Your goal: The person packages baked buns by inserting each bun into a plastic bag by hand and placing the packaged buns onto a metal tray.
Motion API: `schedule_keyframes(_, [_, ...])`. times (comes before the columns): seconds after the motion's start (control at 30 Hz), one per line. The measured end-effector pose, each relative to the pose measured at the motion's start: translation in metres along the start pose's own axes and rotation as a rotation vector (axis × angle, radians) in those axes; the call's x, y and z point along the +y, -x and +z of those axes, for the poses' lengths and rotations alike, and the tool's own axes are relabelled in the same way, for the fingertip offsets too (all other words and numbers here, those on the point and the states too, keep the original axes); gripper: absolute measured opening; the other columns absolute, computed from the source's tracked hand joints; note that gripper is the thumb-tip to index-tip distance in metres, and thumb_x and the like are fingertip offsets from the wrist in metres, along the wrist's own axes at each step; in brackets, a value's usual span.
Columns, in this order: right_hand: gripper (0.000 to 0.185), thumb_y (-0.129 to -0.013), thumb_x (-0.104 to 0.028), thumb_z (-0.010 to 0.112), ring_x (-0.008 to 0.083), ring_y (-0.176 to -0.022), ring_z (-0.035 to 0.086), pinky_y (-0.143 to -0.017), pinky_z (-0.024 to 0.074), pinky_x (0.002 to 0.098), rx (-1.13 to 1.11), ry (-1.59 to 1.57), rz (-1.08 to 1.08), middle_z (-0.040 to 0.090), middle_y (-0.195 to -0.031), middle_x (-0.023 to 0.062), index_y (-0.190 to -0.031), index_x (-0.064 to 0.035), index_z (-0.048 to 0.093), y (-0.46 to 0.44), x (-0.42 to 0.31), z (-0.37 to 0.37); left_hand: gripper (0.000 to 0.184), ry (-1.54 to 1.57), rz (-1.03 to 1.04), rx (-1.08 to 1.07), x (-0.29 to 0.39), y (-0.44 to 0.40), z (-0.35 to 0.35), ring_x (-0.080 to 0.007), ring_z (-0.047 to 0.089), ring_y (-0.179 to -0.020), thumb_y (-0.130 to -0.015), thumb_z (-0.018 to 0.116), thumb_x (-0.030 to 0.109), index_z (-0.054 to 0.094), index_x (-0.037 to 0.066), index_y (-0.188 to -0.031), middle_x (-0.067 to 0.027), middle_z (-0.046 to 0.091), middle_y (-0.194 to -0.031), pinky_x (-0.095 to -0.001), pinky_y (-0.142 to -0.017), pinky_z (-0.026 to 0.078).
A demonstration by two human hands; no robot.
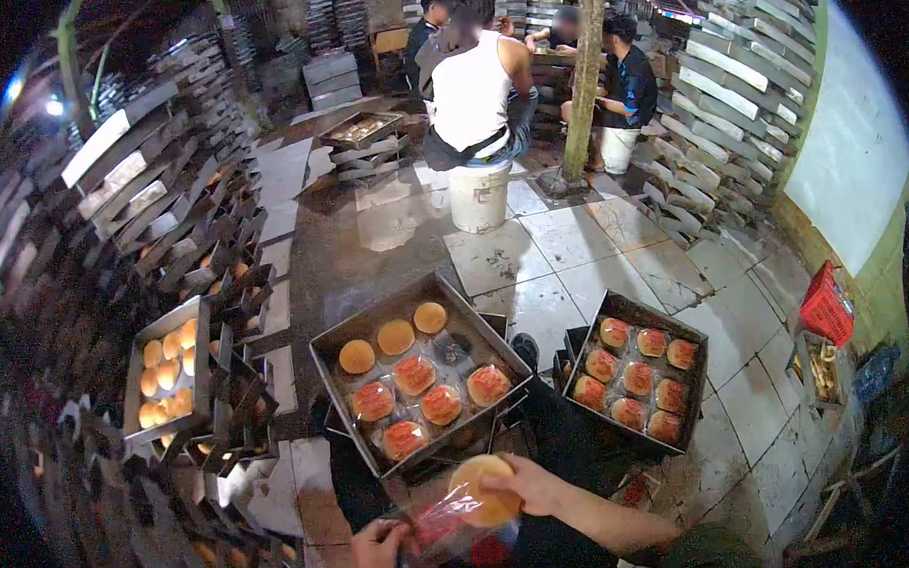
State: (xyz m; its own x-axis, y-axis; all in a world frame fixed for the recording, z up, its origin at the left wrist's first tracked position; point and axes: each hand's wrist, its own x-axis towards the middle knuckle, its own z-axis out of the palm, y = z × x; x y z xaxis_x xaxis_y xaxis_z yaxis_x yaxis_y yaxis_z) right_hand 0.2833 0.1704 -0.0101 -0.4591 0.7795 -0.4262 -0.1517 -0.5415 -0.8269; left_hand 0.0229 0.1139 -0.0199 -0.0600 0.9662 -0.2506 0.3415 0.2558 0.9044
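Observation:
My right hand is closed on a round golden bun at the bottom centre. My left hand pinches a clear plastic bag with red print, which lies against the bun. Just beyond my hands is a metal tray that holds three unwrapped buns at its far side and several wrapped buns with red print nearer to me. To its right, a second tray holds several wrapped buns in rows.
Stacked trays with unwrapped buns stand at the left. Several people sit at the back, one on a white bucket, beside a post. A red crate is at the right. Tray stacks line both sides.

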Motion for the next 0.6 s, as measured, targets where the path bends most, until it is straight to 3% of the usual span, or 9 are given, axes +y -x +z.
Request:
schedule_keyframes(0.1, [0.051,-0.077,-0.018,0.066,0.0168,-0.093,0.054,-0.08,0.0465,0.031,-0.088,-0.499,-0.007,0.053,-0.108,0.011,-0.116,0.0022,0.04,0.017,-0.005,0.015,0.011,0.045,0.014,0.009,-0.009,0.004,-0.012,-0.0106,0.056,-0.055,-0.076,0.063,0.006,0.061,-0.002,-0.083,-0.009,0.062,-0.069,-0.024,-0.05,0.045])
schedule_keyframes(0.23, [0.043,-0.078,-0.008,0.063,0.0173,-0.094,0.055,-0.081,0.0469,0.033,0.046,0.204,-0.219,0.055,-0.104,0.0098,-0.115,0.0007,0.042,0.038,-0.029,0.042,0.017,-0.243,0.277,0.11,0.055,0.025,-0.03,-0.0181,0.059,-0.07,-0.079,0.058,0.007,0.058,0.003,-0.096,-0.0114,0.06,-0.086,-0.0252,-0.057,0.048])
schedule_keyframes(0.3, [0.039,-0.078,-0.009,0.063,0.0153,-0.092,0.055,-0.079,0.0461,0.0291,0.223,-0.46,-0.44,0.056,-0.101,0.0085,-0.111,0.0001,0.044,0.038,-0.032,0.043,0.037,0.415,0.356,0.818,0.005,0.016,-0.035,-0.0221,0.057,-0.085,-0.082,0.056,0.015,0.044,0.009,-0.116,-0.0139,0.054,-0.103,-0.0295,-0.071,0.049])
schedule_keyframes(0.37, [0.036,-0.081,-0.003,0.054,0.0174,-0.095,0.054,-0.083,0.0471,0.0328,0.311,-0.167,-0.551,0.053,-0.104,0.0081,-0.114,-0.0023,0.039,0.042,-0.019,0.059,0.053,0.464,0.379,0.697,0.058,0.044,0.002,-0.0249,0.052,-0.097,-0.086,0.05,0.032,0.028,0.013,-0.129,-0.0153,0.048,-0.116,-0.0385,-0.085,0.045])
schedule_keyframes(0.4, [0.036,-0.08,-0.022,0.062,0.0155,-0.087,0.055,-0.077,0.0461,0.0306,0.34,-0.079,-0.702,0.057,-0.096,0.0069,-0.106,-0.0029,0.048,0.036,0.002,0.075,0.055,0.631,0.31,0.536,0.079,0.051,0.024,-0.0248,0.049,-0.101,-0.086,0.046,0.04,0.027,0.015,-0.131,-0.0147,0.045,-0.12,-0.0406,-0.088,0.042])
schedule_keyframes(0.43, [0.052,-0.078,-0.005,0.058,0.0216,-0.105,0.05,-0.092,0.0396,0.0361,0.105,0.449,-0.513,0.049,-0.118,0.0125,-0.124,-0.0001,0.034,0.043,0.025,0.074,0.059,0.799,0.239,0.371,0.088,0.054,0.036,-0.0246,0.047,-0.106,-0.085,0.043,0.048,0.027,0.016,-0.132,-0.0141,0.042,-0.125,-0.0428,-0.092,0.039])
schedule_keyframes(0.5, [0.068,-0.079,-0.009,0.059,0.0217,-0.125,0.029,-0.105,0.0191,0.035,-0.224,0.016,-0.394,0.031,-0.136,0.0133,-0.135,-0.0008,0.022,0.067,0.026,0.126,0.068,1.192,0.236,0.162,0.047,0.013,0.028,-0.0259,0.042,-0.113,-0.082,0.048,0.051,0.022,0.014,-0.133,-0.0093,0.04,-0.127,-0.0368,-0.083,0.046])
schedule_keyframes(0.57, [0.062,-0.079,-0.034,0.063,0.0341,-0.122,0.029,-0.099,0.023,0.0466,-0.161,0.421,-1.108,0.029,-0.134,0.0162,-0.128,-0.0066,0.035,0.074,-0.01,0.129,0.07,1.242,0.221,-0.005,0.062,0.029,0.031,-0.0236,0.039,-0.116,-0.082,0.049,0.05,0.02,0.014,-0.135,-0.0078,0.036,-0.131,-0.0373,-0.087,0.043])
schedule_keyframes(0.6, [0.062,-0.079,-0.034,0.063,0.0341,-0.122,0.029,-0.099,0.023,0.0466,-0.16,0.425,-1.1,0.029,-0.134,0.0162,-0.128,-0.0066,0.035,0.073,-0.009,0.126,0.071,1.223,0.167,-0.047,0.054,0.03,0.04,-0.0238,0.039,-0.116,-0.081,0.05,0.05,0.02,0.013,-0.135,-0.0083,0.036,-0.131,-0.0379,-0.089,0.041])
